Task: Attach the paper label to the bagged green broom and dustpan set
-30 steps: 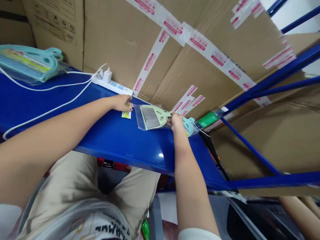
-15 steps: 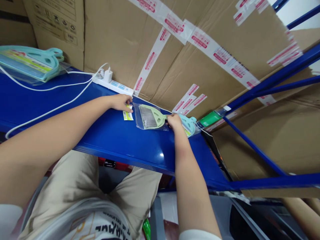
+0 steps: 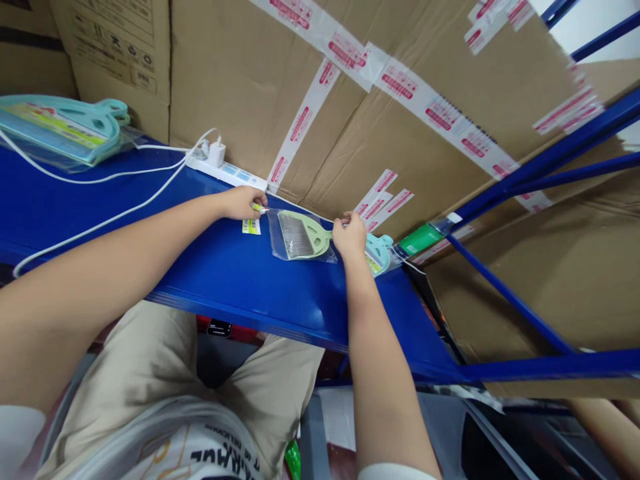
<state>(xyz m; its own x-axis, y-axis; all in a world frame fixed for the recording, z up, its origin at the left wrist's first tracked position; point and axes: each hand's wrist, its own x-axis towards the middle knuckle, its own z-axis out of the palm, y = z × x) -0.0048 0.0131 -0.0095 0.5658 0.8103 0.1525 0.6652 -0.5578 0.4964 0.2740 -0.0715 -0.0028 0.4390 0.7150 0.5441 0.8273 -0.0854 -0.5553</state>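
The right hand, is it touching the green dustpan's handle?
Touching. The head view shows the right hand closed over the handle end of the green dustpan, no gap visible.

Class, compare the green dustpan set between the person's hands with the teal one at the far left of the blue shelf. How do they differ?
The green dustpan set is pale green; the teal dustpan set is teal. The green one lies between the left hand and the right hand, which touches its handle end; nobody touches the teal one. The green one looks smaller. Both lie flat in clear bags on the blue shelf.
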